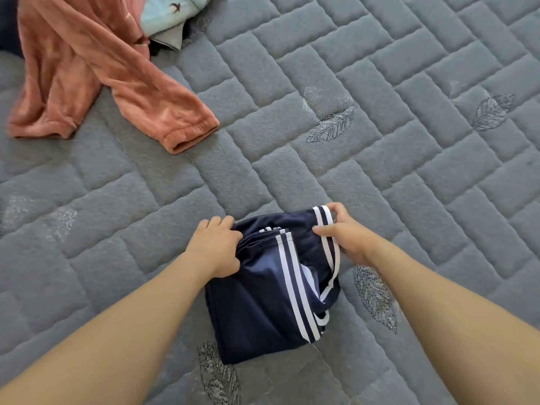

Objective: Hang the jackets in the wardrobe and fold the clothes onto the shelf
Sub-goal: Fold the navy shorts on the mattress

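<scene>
A grey quilted bedcover (380, 83), stitched in a brick pattern with feather motifs, filled the view and carried all the clothes. At its far left corner lay a crumpled salmon-pink fleece garment (87, 71), one cuffed end stretched toward the middle, with a pale blue printed cloth (166, 13) just beside it at the far edge. Near the near edge, about centre, sat a navy garment with white stripes (263, 311), already folded into a thick bundle. The left hand (216, 247) gripped the stacked layers on the bundle's left side, fingers curled in. The right hand (344, 232) pinched the striped edge at the far right corner between thumb and fingers. To finish this fold well, both hands would probably need to square the edges, press the layers flat, then lift the bundle from underneath so it did not spill open.
</scene>
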